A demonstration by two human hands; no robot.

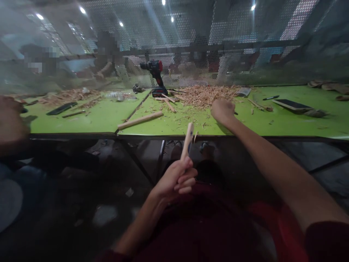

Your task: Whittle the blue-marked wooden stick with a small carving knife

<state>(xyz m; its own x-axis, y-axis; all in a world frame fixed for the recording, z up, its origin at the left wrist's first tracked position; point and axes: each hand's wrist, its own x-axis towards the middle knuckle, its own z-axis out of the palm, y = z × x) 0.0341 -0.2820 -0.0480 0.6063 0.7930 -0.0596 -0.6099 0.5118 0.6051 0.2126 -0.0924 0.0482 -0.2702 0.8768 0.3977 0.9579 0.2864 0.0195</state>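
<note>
Stick (187,142) may slip, held only low in the loosely curled grip of the left hand (178,177); right hand (223,111) curls, contents unclear.

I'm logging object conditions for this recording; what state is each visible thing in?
Wooden stick: held, far end free.
Left grip: closed around it.
Right grip: curled shut; contents mostly hidden.
Drill: standing upright on its base.
Loose rod: lying down.
Shavings: loose, heaped.
Green table: littered.
Dark slab: lying flat.

dim under bench (103,118); overhead lamps (82,10) glaring; edges blurred.
</note>
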